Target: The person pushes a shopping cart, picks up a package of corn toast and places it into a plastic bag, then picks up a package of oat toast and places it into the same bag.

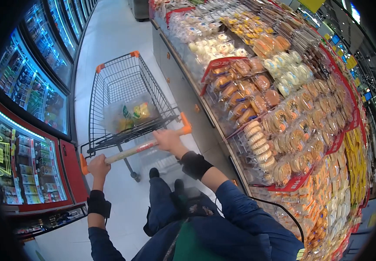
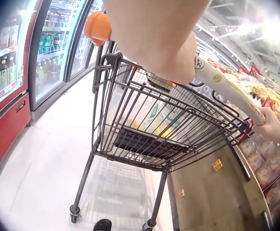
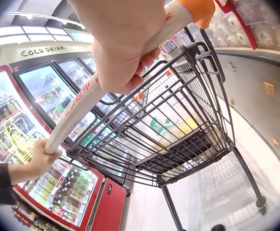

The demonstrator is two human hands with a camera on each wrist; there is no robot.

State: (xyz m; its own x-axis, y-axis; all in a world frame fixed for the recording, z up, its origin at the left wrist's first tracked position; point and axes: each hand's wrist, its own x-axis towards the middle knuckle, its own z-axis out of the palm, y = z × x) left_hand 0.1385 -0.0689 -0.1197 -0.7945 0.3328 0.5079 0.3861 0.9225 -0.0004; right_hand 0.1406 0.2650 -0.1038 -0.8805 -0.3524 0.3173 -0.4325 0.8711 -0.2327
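A wire shopping cart (image 1: 122,87) with orange corner pieces stands in front of me. My left hand (image 1: 98,166) grips the left end of its pale handlebar (image 1: 129,152), beside an orange end cap. Toward the other end, my right hand (image 1: 168,141) curls round the bar; the right wrist view shows its fingers (image 3: 147,61) wrapped over it. Inside the basket lies a clear plastic bag (image 1: 114,116) with green print and yellow contents. Black bands circle both wrists.
Along the left run glass-door drink coolers (image 1: 31,82) and a red-framed cooler (image 1: 26,169) with a yellow wire rack (image 1: 0,157). On the right, a long display counter (image 1: 188,78) holds packaged breads and pastries (image 1: 244,93). White floor (image 1: 109,26) stretches ahead between them.
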